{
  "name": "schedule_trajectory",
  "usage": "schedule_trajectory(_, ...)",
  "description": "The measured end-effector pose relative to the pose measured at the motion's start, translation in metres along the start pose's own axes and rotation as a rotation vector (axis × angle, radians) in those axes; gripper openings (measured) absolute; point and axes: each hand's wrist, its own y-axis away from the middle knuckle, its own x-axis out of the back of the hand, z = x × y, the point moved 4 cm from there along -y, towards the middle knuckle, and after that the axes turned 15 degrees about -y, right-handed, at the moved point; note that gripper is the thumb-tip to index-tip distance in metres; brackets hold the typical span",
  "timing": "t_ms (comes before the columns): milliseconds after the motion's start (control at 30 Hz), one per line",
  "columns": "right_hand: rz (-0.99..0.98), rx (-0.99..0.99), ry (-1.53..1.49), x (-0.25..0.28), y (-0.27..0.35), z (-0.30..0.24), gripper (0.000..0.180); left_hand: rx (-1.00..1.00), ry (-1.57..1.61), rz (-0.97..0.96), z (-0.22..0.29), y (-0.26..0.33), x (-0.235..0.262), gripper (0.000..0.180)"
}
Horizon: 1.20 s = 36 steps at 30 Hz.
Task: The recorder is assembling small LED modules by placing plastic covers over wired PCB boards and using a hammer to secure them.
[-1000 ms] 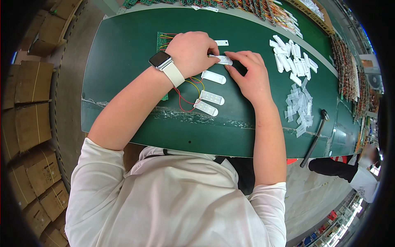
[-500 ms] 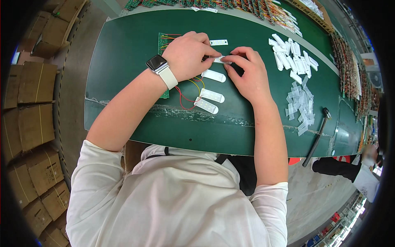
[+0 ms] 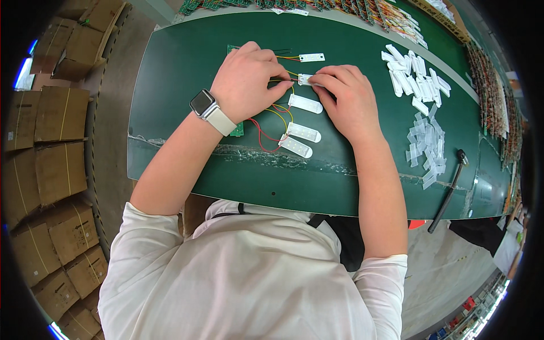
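Green matting covers the desk [image 3: 187,85], and brown cardboard boxes [image 3: 51,141] are stacked on the floor beside it. Take the small white module [image 3: 306,79] near the middle of the desk as the landmark — both hands meet on it. The left hand [image 3: 249,82] lies just to its left, fingers curled, fingertips pressed together on the end where the red and yellow wires [image 3: 272,122] come in; a smartwatch with a pale strap [image 3: 211,111] sits on that wrist. The right hand [image 3: 345,96] lies just to the module's right, its grip a pinch of thumb and forefinger on the module's other end, so little of the piece shows between the fingers.

Just beyond the module lies another white strip piece [image 3: 312,57], apart from the hands. On the near side of it three white oblong lamp housings [image 3: 301,131] lie in a loose row, with the wires looping among them. A green circuit board [image 3: 238,128] peeks out under the left wrist. Well to the module's right are a heap of white plastic parts [image 3: 411,79] and, nearer the person, a heap of clear covers [image 3: 428,144] — past these a black-handled hammer [image 3: 449,191] lies at the desk's edge. Along the desk's far edge runs a row of wired boards [image 3: 340,8].
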Motion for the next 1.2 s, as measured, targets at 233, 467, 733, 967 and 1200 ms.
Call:
schedule_trajectory(233,0.025,0.045,0.136,-0.002,-0.003,-0.007,0.01,0.042,0.004,-0.08,0.007,-0.008,0.003,0.016)
schedule_trajectory(467,0.03,0.059,0.181,-0.007,-0.001,-0.009,0.013,0.279,-0.02,-0.316,0.007,-0.015,-0.001,0.022)
schedule_trajectory(733,0.03,0.0,0.183,-0.008,0.0,-0.007,0.013,0.238,0.081,-0.41,0.004,-0.022,-0.004,0.02)
schedule_trajectory(967,0.058,-0.025,0.096,-0.008,0.0,-0.005,0.011,0.271,0.232,-0.226,-0.002,-0.021,-0.016,0.021)
schedule_trajectory(1200,0.035,-0.065,-0.028,-0.008,0.0,0.003,0.011,0.178,0.221,-0.149,-0.004,-0.017,-0.023,0.03)
